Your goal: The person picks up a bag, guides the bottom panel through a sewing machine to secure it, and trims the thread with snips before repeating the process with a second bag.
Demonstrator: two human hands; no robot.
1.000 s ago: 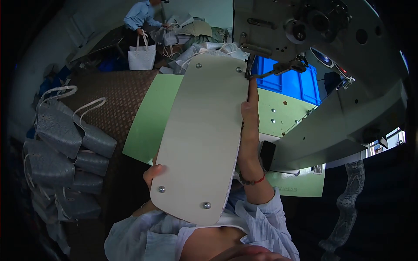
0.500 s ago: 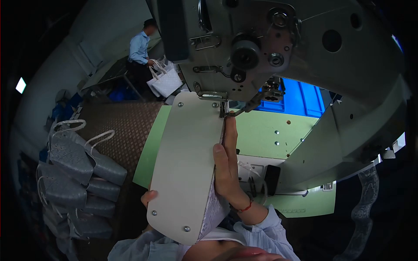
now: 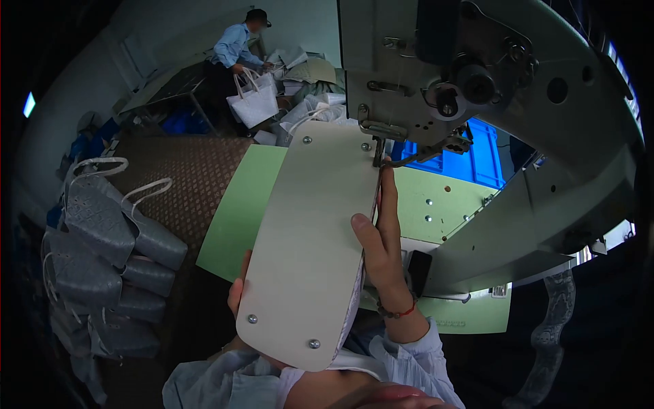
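Note:
A pale bag panel (image 3: 300, 252) with metal studs near its corners lies tilted under the sewing machine (image 3: 470, 102), its top right edge at the needle and presser foot. My right hand (image 3: 385, 249) presses along the right edge, thumb on the panel's face and fingers stretched up close to the presser foot. My left hand (image 3: 237, 290) grips the lower left edge, with its fingertips showing and the rest hidden behind the panel. Patterned fabric shows along the panel's lower right side.
Grey bags (image 3: 102, 266) with handles are stacked at the left beside a brown patterned surface (image 3: 184, 177). A blue crate (image 3: 477, 160) stands behind the green table (image 3: 415, 198). A person (image 3: 235, 51) holds a white bag (image 3: 253, 101) at the back.
The view has shifted, so the machine and panel appear further right. More of the left hand's fingers show at the panel's edge. The person's free arm now reaches toward the pile.

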